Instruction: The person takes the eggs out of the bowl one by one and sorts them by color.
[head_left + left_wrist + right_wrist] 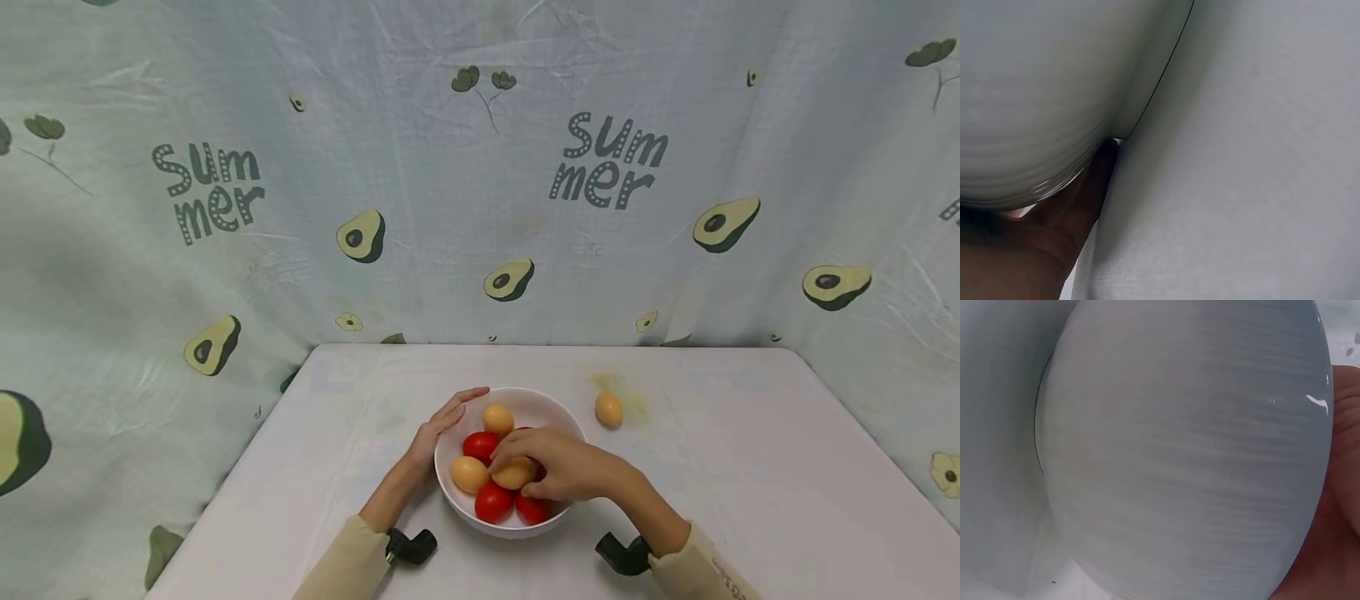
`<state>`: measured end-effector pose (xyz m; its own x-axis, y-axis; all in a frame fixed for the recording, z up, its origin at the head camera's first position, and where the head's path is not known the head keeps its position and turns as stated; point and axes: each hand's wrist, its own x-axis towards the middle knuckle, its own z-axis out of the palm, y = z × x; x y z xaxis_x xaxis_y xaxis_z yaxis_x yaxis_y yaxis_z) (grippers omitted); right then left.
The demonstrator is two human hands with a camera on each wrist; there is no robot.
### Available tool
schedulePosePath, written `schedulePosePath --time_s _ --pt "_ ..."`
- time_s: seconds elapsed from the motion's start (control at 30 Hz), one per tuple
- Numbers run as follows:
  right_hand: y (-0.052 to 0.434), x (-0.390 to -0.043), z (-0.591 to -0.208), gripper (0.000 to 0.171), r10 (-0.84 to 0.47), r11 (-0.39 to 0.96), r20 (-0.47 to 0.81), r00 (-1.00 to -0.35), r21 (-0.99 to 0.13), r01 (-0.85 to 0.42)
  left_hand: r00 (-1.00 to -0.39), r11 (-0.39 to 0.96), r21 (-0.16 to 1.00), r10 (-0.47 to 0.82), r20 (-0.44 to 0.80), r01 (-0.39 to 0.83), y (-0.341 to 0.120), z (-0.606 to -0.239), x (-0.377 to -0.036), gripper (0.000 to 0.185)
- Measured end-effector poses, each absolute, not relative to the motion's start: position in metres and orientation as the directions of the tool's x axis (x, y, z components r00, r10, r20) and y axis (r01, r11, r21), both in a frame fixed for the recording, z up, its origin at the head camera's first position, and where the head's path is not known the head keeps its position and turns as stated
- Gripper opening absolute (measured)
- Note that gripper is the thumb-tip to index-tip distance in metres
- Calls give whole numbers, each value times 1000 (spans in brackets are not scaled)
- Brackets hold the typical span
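Observation:
A white bowl [445, 483] stands on the white table, holding several brown eggs and glossy red, tomato-like round things [493, 503]. My left hand [429, 437] rests along the bowl's left side, its fingers fairly straight against the outer wall. From below, the left wrist view shows a fingertip between the bowl [1035, 112] and the table. My right hand [570, 462] reaches over the right rim and pinches a brown egg [513, 473] between fingers and thumb, inside the bowl. In the right wrist view the bowl's outer wall [1191, 450] hides the fingertips and the egg.
One more brown egg [609, 410] lies on the table to the right behind the bowl, beside yellow-green patches on the cover. A pale printed curtain [450, 167] hangs behind the table [750, 483]. Black wrist cameras [625, 555] sit under both wrists, close to the tabletop.

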<state>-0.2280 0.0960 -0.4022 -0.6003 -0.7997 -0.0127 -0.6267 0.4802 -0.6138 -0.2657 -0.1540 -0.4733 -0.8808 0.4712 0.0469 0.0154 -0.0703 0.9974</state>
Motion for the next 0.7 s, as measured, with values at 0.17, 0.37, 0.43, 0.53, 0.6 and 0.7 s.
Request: schedulePosePath --time_s 0.17,0.37,0.43,0.53,0.6,0.7 --pt "95 -228 -403 38 -787 493 -16 -617 -618 -612 -878 -87 996 478 32 -11 -154 -473 -266 53" --pt "96 -230 -405 37 -788 486 -5 -616 -620 -616 -885 -48 999 465 20 -3 -154 -469 -266 54" --pt "96 -230 -406 38 -786 486 -3 -618 -621 -616 -890 -30 1000 456 18 5 -154 -468 -267 54" --pt "95 -231 -406 38 -788 481 6 -615 -617 -623 -895 -14 1000 445 21 17 -154 -468 -269 53" --pt "95 -231 -407 37 -792 477 11 -610 -613 -630 -892 -11 1000 451 31 29 -154 -469 -269 53" --pt "95 -231 -407 36 -799 466 21 -601 -609 -642 -888 -16 999 458 40 37 -156 -471 -270 54"
